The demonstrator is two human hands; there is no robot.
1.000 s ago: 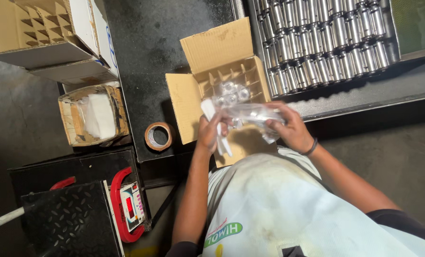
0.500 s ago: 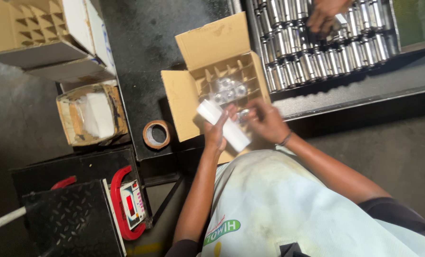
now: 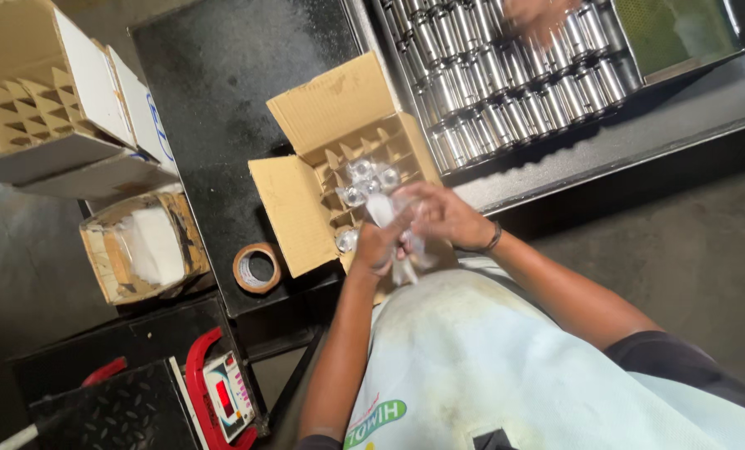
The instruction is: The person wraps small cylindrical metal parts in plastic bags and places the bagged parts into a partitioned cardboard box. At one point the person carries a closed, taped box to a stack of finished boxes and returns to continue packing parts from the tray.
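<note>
My left hand (image 3: 378,244) and my right hand (image 3: 441,214) are together over the near side of an open cardboard box (image 3: 296,202) with a divider grid. Both grip a clear plastic bag (image 3: 391,229) twisted into a narrow strip between them. Several bagged shiny metal cylinders (image 3: 364,181) stand in the box's cells just beyond my fingers. What is inside the twisted bag is hidden by my hands.
Rows of metal cylinders (image 3: 506,92) fill a tray at the back right, where another person's blurred hand (image 3: 537,17) reaches in. A tape roll (image 3: 257,267) lies left of the box. Empty divider boxes (image 3: 47,100), a taped carton (image 3: 139,246) and a red-framed scale (image 3: 222,392) stand at left.
My hands have drawn closer together and the plastic bag is now twisted tighter between them. The view has shifted slightly. The other person's hand still moves over the tray.
</note>
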